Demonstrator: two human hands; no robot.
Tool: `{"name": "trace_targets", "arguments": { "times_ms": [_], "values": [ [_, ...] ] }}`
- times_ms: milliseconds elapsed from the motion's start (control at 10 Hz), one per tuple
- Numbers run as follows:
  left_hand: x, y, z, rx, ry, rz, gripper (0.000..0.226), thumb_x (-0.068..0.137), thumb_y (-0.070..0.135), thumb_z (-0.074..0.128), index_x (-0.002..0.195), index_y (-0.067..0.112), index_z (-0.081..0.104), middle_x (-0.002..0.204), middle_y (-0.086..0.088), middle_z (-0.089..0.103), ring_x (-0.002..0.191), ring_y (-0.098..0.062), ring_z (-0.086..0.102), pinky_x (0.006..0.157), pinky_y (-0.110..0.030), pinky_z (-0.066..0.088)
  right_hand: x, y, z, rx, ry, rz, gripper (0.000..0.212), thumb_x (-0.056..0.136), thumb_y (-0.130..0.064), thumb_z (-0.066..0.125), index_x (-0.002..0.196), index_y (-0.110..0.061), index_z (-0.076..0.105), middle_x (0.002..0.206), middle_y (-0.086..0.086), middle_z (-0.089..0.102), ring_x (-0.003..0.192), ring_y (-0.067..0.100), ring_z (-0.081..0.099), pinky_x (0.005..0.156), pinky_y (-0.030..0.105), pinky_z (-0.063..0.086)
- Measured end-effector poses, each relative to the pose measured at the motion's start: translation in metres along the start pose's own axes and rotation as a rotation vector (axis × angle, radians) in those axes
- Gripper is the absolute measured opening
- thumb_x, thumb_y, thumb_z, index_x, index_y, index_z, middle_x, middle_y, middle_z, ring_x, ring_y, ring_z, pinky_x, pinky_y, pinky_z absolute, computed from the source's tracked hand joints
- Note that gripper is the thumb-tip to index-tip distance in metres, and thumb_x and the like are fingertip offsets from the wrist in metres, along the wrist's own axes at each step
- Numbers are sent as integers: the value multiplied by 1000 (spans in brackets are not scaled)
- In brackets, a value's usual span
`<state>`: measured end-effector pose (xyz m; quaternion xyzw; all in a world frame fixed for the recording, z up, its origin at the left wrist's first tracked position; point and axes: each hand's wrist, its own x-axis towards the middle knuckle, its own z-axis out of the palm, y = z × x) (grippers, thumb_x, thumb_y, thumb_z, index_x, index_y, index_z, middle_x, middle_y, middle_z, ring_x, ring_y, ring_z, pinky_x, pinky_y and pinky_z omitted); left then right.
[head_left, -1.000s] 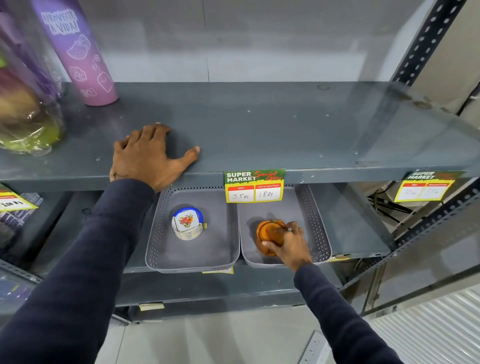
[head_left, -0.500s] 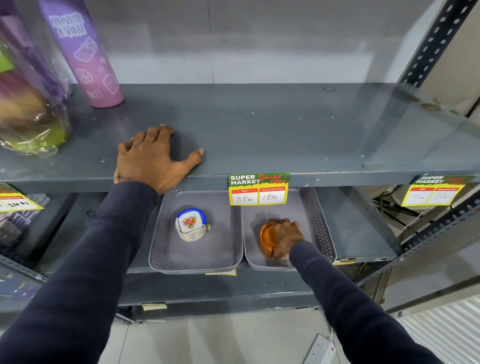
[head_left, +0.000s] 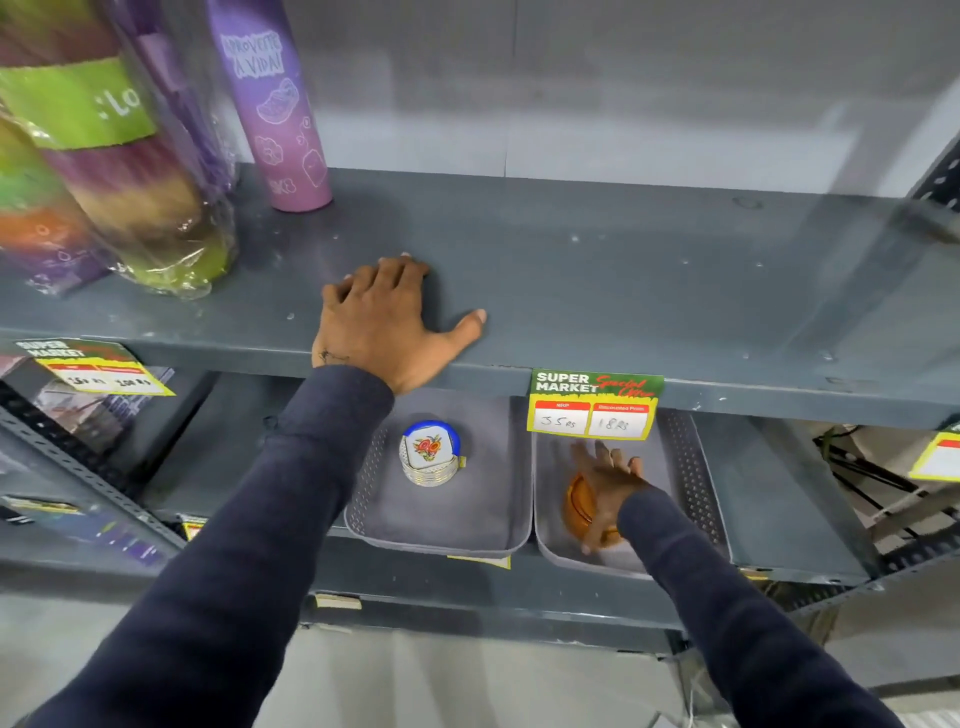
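My right hand reaches into the right grey tray on the lower shelf and grips a stack of orange round discs. The stack is tipped up on its edge, with my thumb at its near side and my fingers spread over its far side. My left hand lies flat with straight fingers on the grey upper shelf, at its front edge. In the left grey tray sits a small stack of white discs with a floral print and a blue rim.
A purple printed bottle and plastic-wrapped colourful bottles stand at the left of the upper shelf. A yellow-green price tag hangs from the shelf edge over the two trays. Cables lie behind the rack at the right.
My right hand has pushed further into the right tray and tipped the orange stack onto its edge. The view has shifted right and nearer. My left hand has stayed put.
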<state>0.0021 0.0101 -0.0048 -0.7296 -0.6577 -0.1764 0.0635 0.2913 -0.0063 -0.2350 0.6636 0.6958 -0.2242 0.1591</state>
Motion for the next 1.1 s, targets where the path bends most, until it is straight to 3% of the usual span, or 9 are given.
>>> {"name": "trace_targets", "arguments": {
  "times_ms": [100,200,300,500,800,1000,1100],
  "values": [
    [1,2,-1,0,4,12,85,72,84,31,129,23,50,137,2,52,127,-26,47,100,-43,32,12,-15,-16,171,37,-87,149,41,-51,96,156,-32,4,166,4,20,153,35,17,121,48,30],
    [-1,2,-1,-2,22,13,85,73,83,33,129,22,51,137,3,53,126,-24,48,98,-41,32,36,-71,-29,239,143,-262,135,51,-64,88,156,-30,10,164,3,26,152,30,25,121,46,31],
    [-1,1,-1,-2,24,12,88,72,84,30,131,22,51,140,3,52,127,-23,47,99,-41,32,47,-117,-27,256,186,-316,136,57,-58,88,157,-27,1,166,7,21,151,31,24,121,47,30],
    [-2,2,-2,-5,47,4,90,70,83,28,130,22,54,143,5,50,130,-20,46,101,-41,31,84,-185,-1,276,99,-267,143,60,-51,92,157,-33,-10,169,4,-11,155,35,7,123,55,21],
    [-2,1,-1,-26,73,8,89,70,82,30,131,22,55,147,5,48,137,-19,40,105,-41,29,95,-187,11,185,182,-311,121,64,-50,88,156,-29,12,153,12,22,140,36,29,113,47,41],
    [-2,4,-3,-36,56,6,89,70,82,30,132,23,54,148,6,46,138,-17,39,105,-40,29,83,-176,29,208,232,-329,112,67,-48,83,154,-30,15,150,10,24,139,36,30,111,44,43],
    [-2,3,-4,-48,27,-3,87,72,82,32,135,24,52,151,6,43,140,-17,36,107,-41,27,84,-179,26,254,172,-307,120,65,-51,86,156,-35,9,156,9,17,143,36,24,117,46,34]
  ]
}}
